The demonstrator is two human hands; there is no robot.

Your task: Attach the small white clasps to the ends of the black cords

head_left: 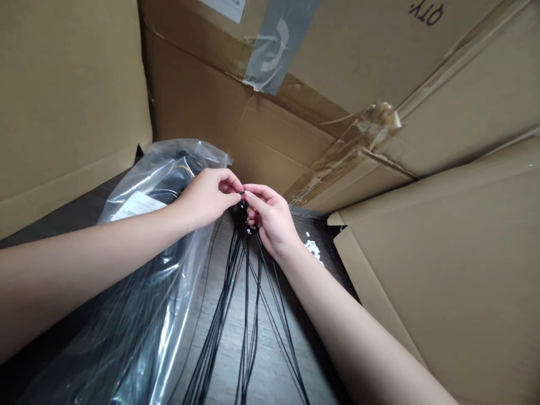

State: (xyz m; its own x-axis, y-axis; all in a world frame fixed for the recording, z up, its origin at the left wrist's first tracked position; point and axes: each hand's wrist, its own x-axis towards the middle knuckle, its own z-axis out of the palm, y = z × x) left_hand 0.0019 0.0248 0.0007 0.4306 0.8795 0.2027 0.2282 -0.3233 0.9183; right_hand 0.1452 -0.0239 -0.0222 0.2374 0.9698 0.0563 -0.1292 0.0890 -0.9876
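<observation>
While the left hand [206, 197] and right hand [270, 219] pinch narrowly at frame center on the top ends of thin black cords [244, 281] draped down a wood-grain tabletop [270, 360], more black coil [169, 191] sits inside a clear plastic bag [202, 157] at left.

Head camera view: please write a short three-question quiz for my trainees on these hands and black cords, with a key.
1. Which is nearer the clear plastic bag, the left hand or the right hand?
2. True or false: the bag lies on the right hand's side of the black cords.
3. Fill in the blank: the brown walls around the hands are made of ____.

Key: 1. the left hand; 2. false; 3. cardboard.
</observation>
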